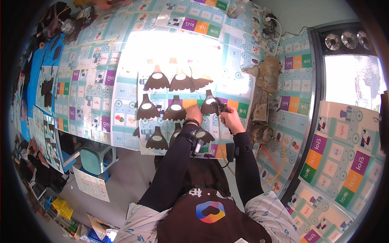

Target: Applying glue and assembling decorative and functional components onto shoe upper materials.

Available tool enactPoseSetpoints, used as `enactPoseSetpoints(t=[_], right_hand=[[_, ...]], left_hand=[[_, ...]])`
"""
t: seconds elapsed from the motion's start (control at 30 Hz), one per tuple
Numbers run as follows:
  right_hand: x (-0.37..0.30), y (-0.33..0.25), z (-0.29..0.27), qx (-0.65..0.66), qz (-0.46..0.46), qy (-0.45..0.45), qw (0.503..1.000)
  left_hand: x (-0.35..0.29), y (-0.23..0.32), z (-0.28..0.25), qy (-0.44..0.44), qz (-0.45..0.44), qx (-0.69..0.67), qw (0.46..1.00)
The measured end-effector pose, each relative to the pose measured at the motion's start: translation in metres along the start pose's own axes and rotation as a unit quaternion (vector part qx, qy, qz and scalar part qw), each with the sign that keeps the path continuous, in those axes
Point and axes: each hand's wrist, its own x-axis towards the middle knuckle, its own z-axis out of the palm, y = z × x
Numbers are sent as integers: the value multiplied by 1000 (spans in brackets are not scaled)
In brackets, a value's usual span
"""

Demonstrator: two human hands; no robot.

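Note:
My right hand (231,120) is wrapped round a small dark spray gun (219,107), with a thin yellowish hose hanging below it. The gun's front end is at a dark brown fan-shaped piece (209,106) with a scalloped edge and a white oval. Just left of that piece, my left hand (195,114) is low over the table with its fingers curled; what they hold, if anything, is hidden. Beside it lies a similar fan-shaped piece (175,107). Several more such pieces lie in rows, among them one (157,139) nearer me and one (157,79) farther off.
Printed sheets cover the table (91,103), with strong glare at its far middle. To the right stand a stained, crusted object (269,75) and a round metal container (262,133) with hoses. A greenish stool (96,158) is at left. Another person's arm (107,3) shows at the far edge.

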Motion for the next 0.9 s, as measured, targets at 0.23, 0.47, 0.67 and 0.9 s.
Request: enactPoseSetpoints(t=[0.23,0.47,0.67,0.9], right_hand=[[-3,-23,-10,287,299,-5,910],[-7,-20,-16,341,420,78,837],[-9,-23,-11,323,384,63,863],[0,-44,-7,402,374,27,835]], left_hand=[[1,3,-7,-45,-1,9,999],[6,-7,8,10,13,27,999],[6,-6,9,2,10,21,1000],[4,-2,4,-2,8,13,1000]])
